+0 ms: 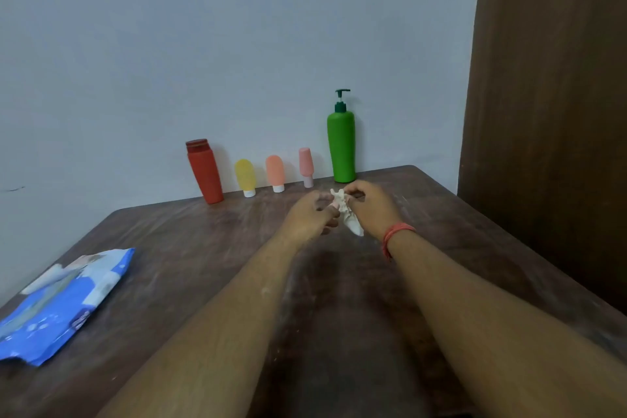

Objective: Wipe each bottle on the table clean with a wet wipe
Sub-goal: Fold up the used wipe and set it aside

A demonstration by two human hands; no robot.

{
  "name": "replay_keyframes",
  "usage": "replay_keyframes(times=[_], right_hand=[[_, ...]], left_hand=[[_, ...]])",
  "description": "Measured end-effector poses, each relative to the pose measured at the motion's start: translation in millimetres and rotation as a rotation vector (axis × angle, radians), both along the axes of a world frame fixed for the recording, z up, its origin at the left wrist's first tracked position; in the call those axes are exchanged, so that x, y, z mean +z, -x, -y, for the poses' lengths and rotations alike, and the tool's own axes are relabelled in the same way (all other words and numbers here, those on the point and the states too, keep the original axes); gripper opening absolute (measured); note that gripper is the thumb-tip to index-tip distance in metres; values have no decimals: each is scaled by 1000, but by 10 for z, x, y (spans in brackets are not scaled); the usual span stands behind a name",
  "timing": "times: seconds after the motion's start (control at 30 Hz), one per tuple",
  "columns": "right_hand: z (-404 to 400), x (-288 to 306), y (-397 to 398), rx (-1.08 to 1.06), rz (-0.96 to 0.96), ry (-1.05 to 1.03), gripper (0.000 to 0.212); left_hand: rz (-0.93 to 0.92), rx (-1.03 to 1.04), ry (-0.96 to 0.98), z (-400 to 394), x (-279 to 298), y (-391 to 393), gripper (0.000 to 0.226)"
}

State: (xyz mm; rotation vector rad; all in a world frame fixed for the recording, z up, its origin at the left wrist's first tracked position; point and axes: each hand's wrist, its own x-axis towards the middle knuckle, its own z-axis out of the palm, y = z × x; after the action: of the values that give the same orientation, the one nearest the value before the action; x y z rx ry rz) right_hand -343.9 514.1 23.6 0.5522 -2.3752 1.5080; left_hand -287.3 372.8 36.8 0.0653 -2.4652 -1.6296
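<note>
Brown wood makes up the worktop (190,248), and it looks dusty, with pale smears all over it. Five plastic bottles stand in one row at its far edge, close to the wall. From left to right they are: one red bottle with a dark red cap (204,171), leaning a little; one small yellow tube standing on its white cap (245,177); one small orange tube standing on its white cap (275,173); one small pink bottle on a pale cap (306,166), tilted a bit; and one tall green pump bottle with a dark green pump (341,142).

Two bare hands are out in front of the green pump bottle, just above the worktop. Between them is one crumpled white wet wipe (347,214). The left hand (314,215) pinches one side of the wipe with curled fingers, and the right hand (368,205) pinches the top of it, so each grip is closed on the wipe. The wipe touches no bottle. The right wrist wears one band of orange-red thread (395,237).

One soft blue and white pack of wipes (64,302) lies flat at the left edge of the worktop, well apart from the bottles.

Behind the bottles is a plain pale grey-blue wall (203,44). On the right stands one tall dark brown wooden panel (549,78).
</note>
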Motion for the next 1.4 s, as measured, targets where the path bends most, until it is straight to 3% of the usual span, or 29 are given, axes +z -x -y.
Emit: replay_keyframes(times=[0.1,0.3,0.43,0.57,0.73,0.97,1.1,1.17,1.23,1.33,1.4], right_hand=[[108,134,-305,57,15,-129,18],[279,478,-1025,149,-15,-191,17],[358,613,-1116,183,-38,-189,33],[422,618,-964,224,-13,-143,35],[578,552,-533,325,250,58,48],[947,320,336,439,571,386,21],[1172,352,798,438,620,364,28],[1223,421,936,402,649,346,28],[1238,543,1018,369,691,343,26],[1253,789,983,337,780,353,24],[1266,990,851,294,814,375,22]], left_hand=[[1,70,-90,127,66,-353,21],[-20,93,-156,316,215,-988,10],[-56,84,-221,384,306,-1023,8],[-83,107,-285,442,328,-845,9],[-79,123,-379,626,272,-458,18],[-92,156,-373,1003,1,259,14],[-39,263,-441,1153,13,697,12],[72,277,-518,1180,128,828,28],[108,256,-472,1203,296,898,33],[166,234,-329,1171,569,865,20],[223,262,-371,1139,732,783,13]])
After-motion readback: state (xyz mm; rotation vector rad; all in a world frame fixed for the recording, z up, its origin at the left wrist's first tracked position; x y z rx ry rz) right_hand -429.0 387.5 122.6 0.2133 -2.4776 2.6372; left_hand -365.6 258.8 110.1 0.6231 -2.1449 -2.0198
